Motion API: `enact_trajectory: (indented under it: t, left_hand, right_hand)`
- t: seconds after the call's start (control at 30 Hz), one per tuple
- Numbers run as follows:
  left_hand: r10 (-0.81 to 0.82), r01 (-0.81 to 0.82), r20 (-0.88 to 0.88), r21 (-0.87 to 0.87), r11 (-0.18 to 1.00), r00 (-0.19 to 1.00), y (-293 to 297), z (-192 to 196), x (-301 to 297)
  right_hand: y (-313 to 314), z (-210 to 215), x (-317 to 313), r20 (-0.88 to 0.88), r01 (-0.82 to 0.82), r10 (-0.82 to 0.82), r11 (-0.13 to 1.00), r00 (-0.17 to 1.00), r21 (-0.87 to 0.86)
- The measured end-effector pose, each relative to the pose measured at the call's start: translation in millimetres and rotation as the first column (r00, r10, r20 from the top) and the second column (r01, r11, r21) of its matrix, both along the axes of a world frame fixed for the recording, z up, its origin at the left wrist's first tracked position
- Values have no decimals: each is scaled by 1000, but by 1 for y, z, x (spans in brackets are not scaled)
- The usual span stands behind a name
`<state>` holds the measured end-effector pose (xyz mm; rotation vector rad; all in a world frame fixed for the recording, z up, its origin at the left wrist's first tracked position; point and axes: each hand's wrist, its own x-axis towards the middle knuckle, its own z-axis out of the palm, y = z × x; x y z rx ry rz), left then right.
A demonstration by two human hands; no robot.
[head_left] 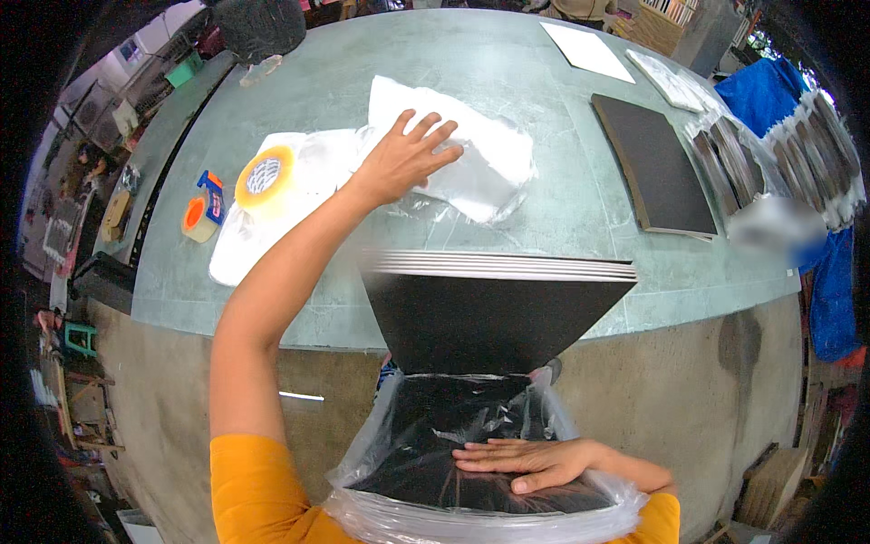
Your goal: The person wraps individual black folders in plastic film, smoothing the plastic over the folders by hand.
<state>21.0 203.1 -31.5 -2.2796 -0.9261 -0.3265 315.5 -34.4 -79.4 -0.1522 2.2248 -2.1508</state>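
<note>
My left hand (399,163) reaches over the table with its fingers spread, on or just above a pile of white plastic bags (480,163); contact is hard to tell. Close to my body, my right hand (530,464) lies flat, fingers extended, on a clear plastic bag (399,508) with a black surface showing through it. Between that bag and the table's front edge stands a tilted stack of black boards (494,317), its pale layered edges facing up. Its lower end is hidden by the bag's mouth.
On the green table (317,91) lie a wide tape roll (265,177), a blue tape dispenser with an orange core (204,213), another black board stack (652,168) and a white sheet (587,52). Plastic-wrapped bundles (807,154) crowd the right side. A green stool (80,339) stands left.
</note>
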Motion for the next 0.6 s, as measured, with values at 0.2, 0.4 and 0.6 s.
enact_trajectory:
  t: [0.2, 0.4, 0.6]
  left_hand:
    - [47, -39, 35, -218, 975, 998, 40, 2, -10]
    - [340, -94, 647, -384, 919, 683, 55, 14, -5]
    - [445, 5, 636, -576, 817, 630, 54, 7, -10]
  right_hand:
    - [3, -9, -4, -12, 23, -23, 999, 1000, -22]
    - [4, -27, -8, -4, 23, -23, 1000, 1000, -18]
    - [5, -39, -7, 37, 9, -8, 1000, 999, -23]
